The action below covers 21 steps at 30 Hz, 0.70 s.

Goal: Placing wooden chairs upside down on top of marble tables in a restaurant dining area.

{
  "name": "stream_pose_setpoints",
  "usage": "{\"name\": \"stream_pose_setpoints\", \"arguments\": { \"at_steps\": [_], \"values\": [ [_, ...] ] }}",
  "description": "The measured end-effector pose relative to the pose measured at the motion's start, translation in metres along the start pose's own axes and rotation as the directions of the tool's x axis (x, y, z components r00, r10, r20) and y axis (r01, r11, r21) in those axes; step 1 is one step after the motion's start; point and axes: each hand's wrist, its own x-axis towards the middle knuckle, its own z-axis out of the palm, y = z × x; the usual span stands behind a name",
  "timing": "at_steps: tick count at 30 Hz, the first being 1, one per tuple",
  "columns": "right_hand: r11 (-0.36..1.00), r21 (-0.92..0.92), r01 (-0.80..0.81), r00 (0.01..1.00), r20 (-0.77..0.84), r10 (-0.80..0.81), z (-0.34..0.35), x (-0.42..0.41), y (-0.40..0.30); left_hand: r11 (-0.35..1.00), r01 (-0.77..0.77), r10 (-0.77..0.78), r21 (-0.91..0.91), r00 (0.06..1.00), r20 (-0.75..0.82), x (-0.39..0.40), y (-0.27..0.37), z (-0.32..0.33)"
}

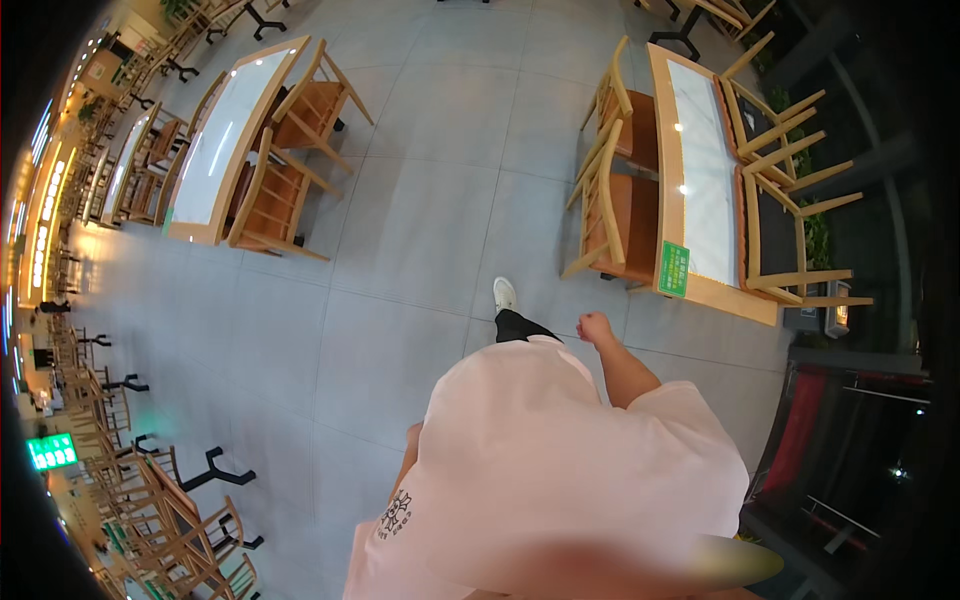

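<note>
My right hand (594, 328) hangs in front of my body, its fingers curled into a loose fist with nothing visible in it. It is apart from the nearby wooden dining table (716, 291) on the right, whose top has a white marbled inlay and a green sticker (674, 268) bearing writing. My left hand is out of view; only a strip of the left arm (406, 459) shows beside my pale shirt (517, 435). Ahead of me, a white shoe (505, 294) stands on the grey tiled floor (409, 232).
Two wooden chairs with brown seats (626, 217) stand at the right table; upturned chairs (780, 225) rest on its far side. Another table (234, 139) with chairs (274, 199) stands ahead left. More tables and stacked chairs (187, 525) line the left. Dark glass (847, 442) borders the right.
</note>
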Motion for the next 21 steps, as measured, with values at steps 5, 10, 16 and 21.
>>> {"name": "stream_pose_setpoints", "arguments": {
  "at_steps": [5, 10, 16, 21],
  "values": [
    [0.799, -0.386, 0.461, 0.776, -0.262, -0.574, -0.003, 0.034, -0.107, 0.849, -0.093, 0.057, 0.52, 0.995, 0.085, 0.027, 0.006, -0.046],
    [0.759, -0.444, 0.476, 0.549, -0.524, -0.651, -0.034, 0.031, -0.197, 0.985, 0.163, -0.162, -0.047, 0.986, 0.027, 0.135, 0.029, -0.059],
    [0.892, -0.45, 0.029, 0.843, -0.468, -0.264, -0.06, 0.06, -0.214, 0.636, 0.201, -0.254, -0.745, 0.966, 0.044, 0.145, 0.238, -0.104],
    [0.896, -0.437, -0.082, 0.914, -0.392, -0.107, -0.058, 0.066, -0.215, 0.741, 0.201, -0.206, -0.641, 0.976, 0.067, 0.176, 0.274, -0.106]
  ]
}}
